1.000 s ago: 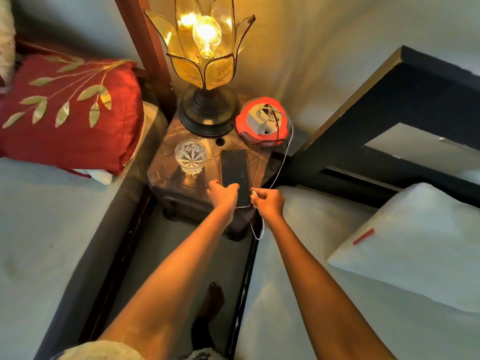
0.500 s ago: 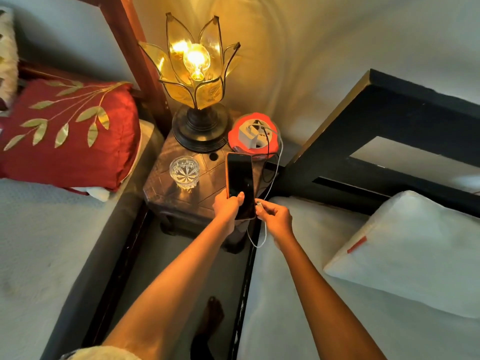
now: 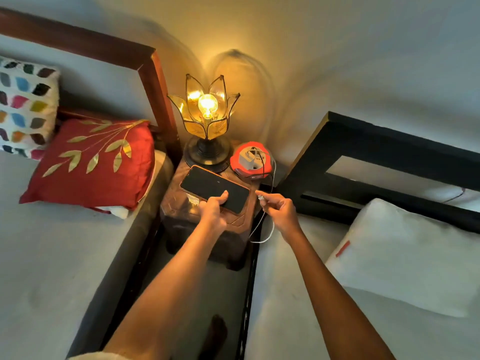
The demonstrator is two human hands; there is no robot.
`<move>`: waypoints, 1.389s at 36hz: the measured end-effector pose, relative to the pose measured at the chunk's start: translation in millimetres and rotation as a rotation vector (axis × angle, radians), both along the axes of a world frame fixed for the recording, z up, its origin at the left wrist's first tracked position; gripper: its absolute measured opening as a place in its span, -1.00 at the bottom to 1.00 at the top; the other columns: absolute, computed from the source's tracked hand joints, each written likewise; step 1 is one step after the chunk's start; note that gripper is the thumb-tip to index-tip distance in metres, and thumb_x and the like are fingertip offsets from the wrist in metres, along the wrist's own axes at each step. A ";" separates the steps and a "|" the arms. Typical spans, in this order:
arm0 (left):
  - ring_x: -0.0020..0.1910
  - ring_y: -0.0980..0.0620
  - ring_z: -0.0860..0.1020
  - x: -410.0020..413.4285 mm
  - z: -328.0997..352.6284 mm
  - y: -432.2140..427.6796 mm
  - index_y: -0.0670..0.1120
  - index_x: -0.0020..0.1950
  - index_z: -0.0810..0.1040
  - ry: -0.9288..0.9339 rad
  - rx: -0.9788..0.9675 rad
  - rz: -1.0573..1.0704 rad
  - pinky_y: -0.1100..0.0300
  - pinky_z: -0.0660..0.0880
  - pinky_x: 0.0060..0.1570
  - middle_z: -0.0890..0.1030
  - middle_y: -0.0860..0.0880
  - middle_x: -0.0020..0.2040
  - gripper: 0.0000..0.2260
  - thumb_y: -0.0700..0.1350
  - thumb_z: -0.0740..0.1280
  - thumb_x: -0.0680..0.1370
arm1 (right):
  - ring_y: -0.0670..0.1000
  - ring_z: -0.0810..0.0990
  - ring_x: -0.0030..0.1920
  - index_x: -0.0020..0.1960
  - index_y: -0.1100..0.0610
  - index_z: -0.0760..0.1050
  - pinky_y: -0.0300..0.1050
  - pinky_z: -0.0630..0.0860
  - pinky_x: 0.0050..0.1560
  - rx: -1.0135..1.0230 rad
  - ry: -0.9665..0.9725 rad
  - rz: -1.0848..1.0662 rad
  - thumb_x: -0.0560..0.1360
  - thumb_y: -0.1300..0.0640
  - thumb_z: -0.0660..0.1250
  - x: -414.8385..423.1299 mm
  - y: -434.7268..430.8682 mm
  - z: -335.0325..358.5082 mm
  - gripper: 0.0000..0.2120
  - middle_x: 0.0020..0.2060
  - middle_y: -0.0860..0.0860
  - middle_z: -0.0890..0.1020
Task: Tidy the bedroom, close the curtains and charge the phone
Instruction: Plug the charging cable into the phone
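My left hand point(image 3: 213, 211) grips a black phone point(image 3: 207, 185) by its long near edge, thumb on the dark screen, holding it sideways above the wooden bedside table point(image 3: 233, 224). Just right of the phone, my right hand point(image 3: 279, 209) pinches the plug end of a white charging cable point(image 3: 268, 224). The plug tip sits a short gap from the phone's right end. The cable loops down below my hand and runs up to a red round socket reel point(image 3: 253, 162) holding a white adapter.
A lit petal-shaped glass lamp point(image 3: 206, 118) stands at the back of the table. A drinking glass is mostly hidden under the phone. A red leaf cushion point(image 3: 96, 162) and a spotted cushion point(image 3: 23, 107) lie on the left bed. A white pillow point(image 3: 405, 255) lies on the right bed.
My left hand lifted the phone off the table and turned it from upright to sideways. My right hand moved right with the cable end, away from the phone's bottom edge.
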State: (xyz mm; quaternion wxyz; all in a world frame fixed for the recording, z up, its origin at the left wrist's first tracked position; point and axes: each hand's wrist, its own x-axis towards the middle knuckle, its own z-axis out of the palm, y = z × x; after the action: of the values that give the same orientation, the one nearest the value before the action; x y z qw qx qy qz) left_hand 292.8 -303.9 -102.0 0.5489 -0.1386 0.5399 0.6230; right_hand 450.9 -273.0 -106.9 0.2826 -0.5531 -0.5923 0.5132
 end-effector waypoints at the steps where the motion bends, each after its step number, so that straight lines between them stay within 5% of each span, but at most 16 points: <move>1: -0.10 -0.10 0.57 -4.3 5.3 -0.7 -0.28 0.32 0.36 0.003 0.004 0.010 0.06 0.52 -0.35 0.55 -0.21 0.10 -0.55 -0.41 0.33 0.44 | 0.04 0.59 0.12 0.15 0.19 0.59 -0.05 0.56 0.14 -0.005 0.014 0.015 0.50 0.30 0.34 -1.7 -1.8 5.7 -0.76 0.08 0.08 0.64; 5: -0.06 -0.11 0.56 -22.8 18.9 -4.0 -0.23 0.29 0.40 0.011 0.003 0.029 0.06 0.51 -0.36 0.57 -0.21 0.13 -0.57 -0.35 0.36 0.44 | -0.02 0.60 0.10 0.14 0.22 0.60 -0.11 0.57 0.09 0.011 0.070 0.078 0.48 0.28 0.36 -12.9 -8.7 31.1 -0.76 0.06 0.07 0.66; 9: -0.18 -0.05 0.56 -36.2 41.4 -10.4 -0.19 0.23 0.43 -0.007 0.059 0.036 0.10 0.49 -0.34 0.58 -0.11 -0.11 -0.68 -0.33 0.32 0.49 | -0.12 0.58 0.10 0.15 0.24 0.59 -0.27 0.56 0.04 0.081 0.083 0.127 0.47 0.25 0.37 -26.3 -12.4 52.4 -0.75 0.06 0.01 0.65; 14: 0.09 -0.17 0.57 -52.4 48.2 -15.7 -0.19 0.30 0.41 -0.003 0.088 0.017 -0.11 0.51 0.12 0.58 -0.19 0.15 -0.58 -0.24 0.37 0.46 | -0.22 0.51 0.06 0.12 0.17 0.60 -0.22 0.46 0.18 0.180 -0.017 0.184 0.45 0.26 0.40 -46.6 -15.6 72.6 -0.76 0.00 -0.24 0.56; 20: 0.17 -0.19 0.52 -58.6 67.0 -25.4 -0.17 0.32 0.35 0.014 0.176 -0.046 -0.10 0.42 0.26 0.55 -0.21 0.19 -0.63 -0.22 0.30 0.52 | -0.14 0.42 0.10 0.14 0.25 0.58 -0.05 0.42 0.26 0.247 -0.120 0.223 0.46 0.30 0.38 -62.6 -21.0 85.6 -0.75 0.15 0.12 0.61; 27: 0.08 -0.14 0.57 -69.5 73.7 -30.1 -0.17 0.22 0.42 0.027 0.178 -0.011 -0.06 0.44 0.26 0.61 -0.15 0.04 -0.66 -0.22 0.37 0.47 | -0.25 0.46 -0.04 0.15 0.24 0.58 -0.12 0.45 0.20 0.291 -0.079 0.169 0.48 0.28 0.36 -70.7 -30.7 102.1 -0.75 0.06 -0.01 0.59; 32: 0.16 -0.07 0.57 -93.7 8.9 -16.7 -0.08 0.09 0.55 0.107 0.170 -0.148 -0.01 0.48 0.24 0.60 -0.11 0.17 -0.22 0.18 0.61 -0.06 | -0.19 0.45 -0.11 0.17 0.27 0.56 -0.06 0.46 0.19 0.299 -0.079 0.165 0.47 0.29 0.36 -77.2 -32.8 110.6 -0.73 -0.02 -0.04 0.56; 34: 0.13 -0.09 0.58 -89.0 37.5 -27.2 -0.08 0.08 0.53 0.085 0.160 -0.169 0.02 0.46 0.24 0.64 -0.10 0.08 -0.43 0.13 0.57 0.18 | -0.26 0.46 -0.15 0.17 0.26 0.56 -0.08 0.46 0.19 0.284 -0.105 0.180 0.48 0.27 0.36 -78.5 -32.5 111.8 -0.73 0.03 0.00 0.59; 37: -0.01 -0.08 0.58 -78.8 80.2 -39.3 -0.13 0.13 0.43 0.003 0.189 -0.075 0.00 0.43 0.24 0.63 -0.11 -0.02 -0.78 -0.18 0.35 0.51 | -0.39 0.45 -0.09 0.18 0.22 0.56 -0.40 0.43 0.10 0.295 -0.168 0.244 0.50 0.24 0.33 -76.8 -32.5 111.0 -0.74 0.06 -0.05 0.59; 44: 0.18 -0.18 0.50 -80.2 92.7 -28.7 -0.16 0.35 0.30 -0.055 0.196 0.022 -0.11 0.39 0.28 0.52 -0.19 0.20 -0.57 -0.30 0.30 0.51 | -0.28 0.46 -0.20 0.17 0.27 0.56 -0.72 0.28 -0.14 0.257 -0.193 0.262 0.49 0.28 0.33 -82.5 -28.1 119.0 -0.74 0.02 -0.04 0.59; 47: 0.14 -0.16 0.51 -80.0 94.4 -27.7 -0.17 0.36 0.29 -0.076 0.215 0.025 -0.10 0.38 0.30 0.53 -0.18 0.20 -0.57 -0.29 0.31 0.51 | -0.21 0.50 -0.17 0.15 0.30 0.57 -0.68 0.33 -0.18 0.213 -0.150 0.225 0.48 0.28 0.35 -84.9 -22.1 124.2 -0.75 0.01 0.02 0.63; 50: 0.15 -0.16 0.51 -79.6 95.5 -28.3 -0.15 0.36 0.29 -0.080 0.213 0.018 -0.10 0.37 0.31 0.53 -0.18 0.18 -0.57 -0.28 0.30 0.52 | -0.06 0.57 -0.08 0.11 0.26 0.60 -0.34 0.52 0.00 0.123 -0.133 0.206 0.46 0.29 0.38 -87.9 -18.1 130.0 -0.77 -0.04 0.11 0.69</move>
State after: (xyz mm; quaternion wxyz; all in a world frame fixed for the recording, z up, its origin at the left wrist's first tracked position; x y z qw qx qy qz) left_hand 213.3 -332.2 -6.4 0.5761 -0.1089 0.4469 0.6757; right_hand 363.0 -291.0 23.2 0.2219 -0.5036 -0.6939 0.4644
